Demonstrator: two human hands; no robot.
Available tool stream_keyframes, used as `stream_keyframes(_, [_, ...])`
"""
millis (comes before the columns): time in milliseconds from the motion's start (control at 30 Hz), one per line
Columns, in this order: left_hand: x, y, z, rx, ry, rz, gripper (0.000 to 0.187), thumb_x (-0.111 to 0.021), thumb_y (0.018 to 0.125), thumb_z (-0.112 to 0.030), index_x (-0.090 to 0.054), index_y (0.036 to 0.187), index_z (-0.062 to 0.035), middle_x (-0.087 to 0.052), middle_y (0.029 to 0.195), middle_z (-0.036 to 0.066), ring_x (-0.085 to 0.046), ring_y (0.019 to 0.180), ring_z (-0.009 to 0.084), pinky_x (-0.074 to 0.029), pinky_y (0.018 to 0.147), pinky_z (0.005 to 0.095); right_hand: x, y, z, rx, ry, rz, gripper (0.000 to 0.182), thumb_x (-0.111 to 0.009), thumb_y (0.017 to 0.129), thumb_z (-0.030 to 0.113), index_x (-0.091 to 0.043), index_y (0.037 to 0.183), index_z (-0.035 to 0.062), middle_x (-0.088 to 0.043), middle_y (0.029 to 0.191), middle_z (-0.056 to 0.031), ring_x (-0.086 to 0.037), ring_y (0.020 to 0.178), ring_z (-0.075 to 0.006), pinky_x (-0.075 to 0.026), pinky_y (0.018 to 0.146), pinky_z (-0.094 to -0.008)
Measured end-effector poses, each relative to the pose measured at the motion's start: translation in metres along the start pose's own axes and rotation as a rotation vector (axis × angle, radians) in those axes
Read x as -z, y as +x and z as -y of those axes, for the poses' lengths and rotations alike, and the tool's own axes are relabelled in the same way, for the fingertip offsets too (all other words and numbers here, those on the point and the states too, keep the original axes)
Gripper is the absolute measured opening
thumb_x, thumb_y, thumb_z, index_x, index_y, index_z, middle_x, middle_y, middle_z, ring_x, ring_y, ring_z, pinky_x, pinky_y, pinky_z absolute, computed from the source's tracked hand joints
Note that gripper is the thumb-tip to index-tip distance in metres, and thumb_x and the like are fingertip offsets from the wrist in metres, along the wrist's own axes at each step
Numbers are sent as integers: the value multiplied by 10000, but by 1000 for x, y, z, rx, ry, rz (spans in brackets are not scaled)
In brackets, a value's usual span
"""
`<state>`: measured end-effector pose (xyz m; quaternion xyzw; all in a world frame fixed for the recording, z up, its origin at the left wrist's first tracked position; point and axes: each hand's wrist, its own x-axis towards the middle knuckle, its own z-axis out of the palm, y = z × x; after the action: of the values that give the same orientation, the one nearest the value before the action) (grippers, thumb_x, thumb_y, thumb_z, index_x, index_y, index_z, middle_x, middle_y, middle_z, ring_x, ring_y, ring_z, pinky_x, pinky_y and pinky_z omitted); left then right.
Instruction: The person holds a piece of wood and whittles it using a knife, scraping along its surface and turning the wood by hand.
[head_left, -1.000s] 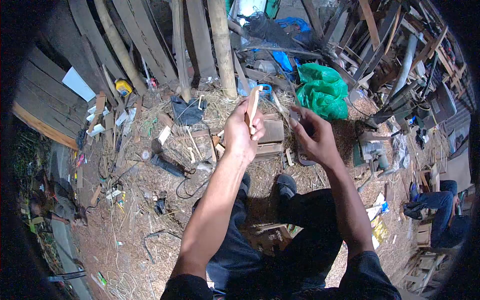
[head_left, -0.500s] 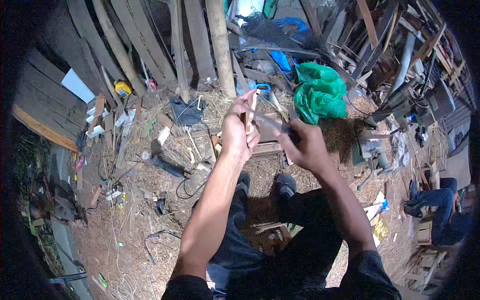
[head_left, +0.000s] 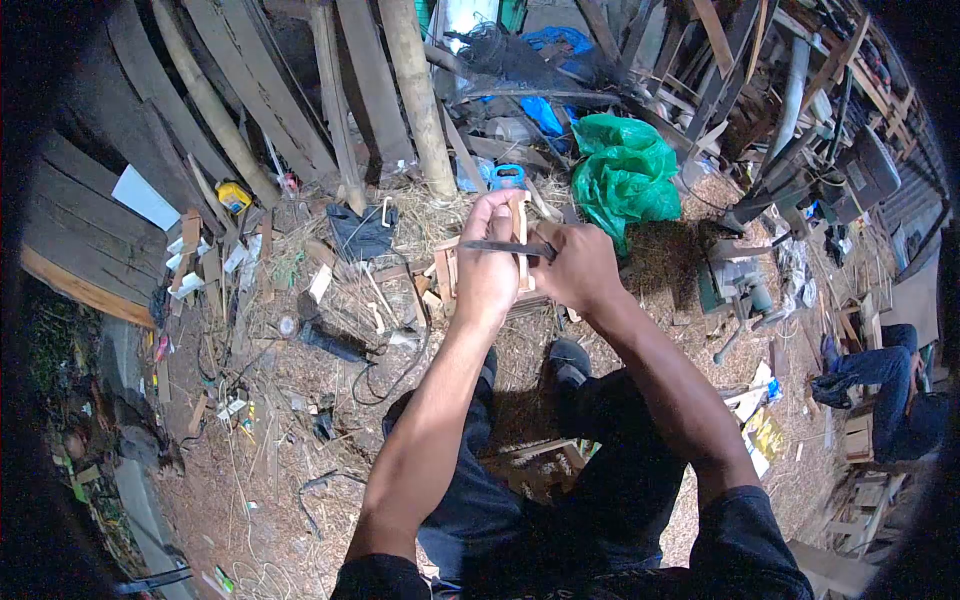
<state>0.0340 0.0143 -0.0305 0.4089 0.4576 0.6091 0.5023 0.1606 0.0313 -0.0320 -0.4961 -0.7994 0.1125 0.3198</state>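
Observation:
My left hand (head_left: 490, 275) is wrapped round a small pale wooden piece (head_left: 521, 222), which stands upright from its fingers. My right hand (head_left: 582, 266) is closed on the handle end of a dark, narrow flat tool (head_left: 500, 246). The tool lies across the wooden piece and points left over my left palm. It looks like a file or a blade; I cannot tell which. My right fingers are close beside the wooden piece. The lower part of the piece is partly hidden by my left hand.
Straw and shavings cover the ground (head_left: 300, 420). A green plastic bag (head_left: 627, 175) lies ahead, with a machine with a clamp (head_left: 745, 285) to its right. Planks (head_left: 255, 80) lean at the back left. Another person's leg (head_left: 870, 385) shows at the right.
The tool has swung from a slant on the right of the wooden piece to lie across it, pointing left. My right hand has moved left and up, closer to my left hand.

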Motion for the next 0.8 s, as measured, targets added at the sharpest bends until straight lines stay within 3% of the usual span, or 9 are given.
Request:
stream_keyframes(267, [-13, -4, 15, -26, -61, -49, 325, -364, 1046, -298, -531, 1184, -56, -595, 970, 42, -553, 793, 88, -483, 668, 247, -7, 6, -19, -54, 71, -128, 143, -674, 661, 139, -573, 707, 49, -560, 632, -188, -585, 612, -382, -458, 563, -419])
stream_keyframes(300, [-14, -6, 11, 6, -87, -45, 324, -363, 1046, -298, -528, 1192, -61, -594, 954, 42, -550, 772, 88, -476, 646, 244, -7, 8, -20, -48, 66, -147, 145, -678, 655, 130, -571, 708, 49, -561, 636, -187, -585, 614, -378, -458, 566, -417])
stream_keyframes(333, [-14, -8, 6, 38, -112, -43, 322, -363, 1046, -299, -525, 1200, -67, -594, 939, 42, -547, 751, 88, -469, 623, 242, -6, 9, -23, -63, 27, -164, 80, -675, 705, 188, -648, 750, 127, -621, 629, -164, -632, 600, -364, -494, 560, -452])
stream_keyframes(400, [-15, -8, 4, 47, -124, -53, 316, -362, 1046, -300, -519, 1213, -82, -586, 875, 34, -532, 671, 83, -446, 544, 236, -5, 9, -27, -55, 3, -175, 93, -679, 693, 182, -655, 766, 131, -629, 636, -155, -633, 598, -363, -500, 565, -449])
stream_keyframes(533, [-24, -15, -13, 160, -241, -59, 294, -348, 1041, -281, -445, 1264, -114, -428, 542, 0, -324, 335, 69, -246, 277, 219, -9, 10, -37, -51, -22, -205, 125, -684, 675, 178, -666, 791, 134, -645, 655, -139, -643, 617, -352, -513, 585, -447])
stream_keyframes(800, [-21, -17, -8, 120, -162, -76, 286, -349, 1039, -286, -482, 1236, -126, -431, 561, -15, -318, 343, 59, -248, 281, 215, -5, 8, -40, -24, -23, -50, 160, -655, 653, 200, -666, 794, 124, -646, 689, -157, -648, 653, -349, -512, 606, -449])
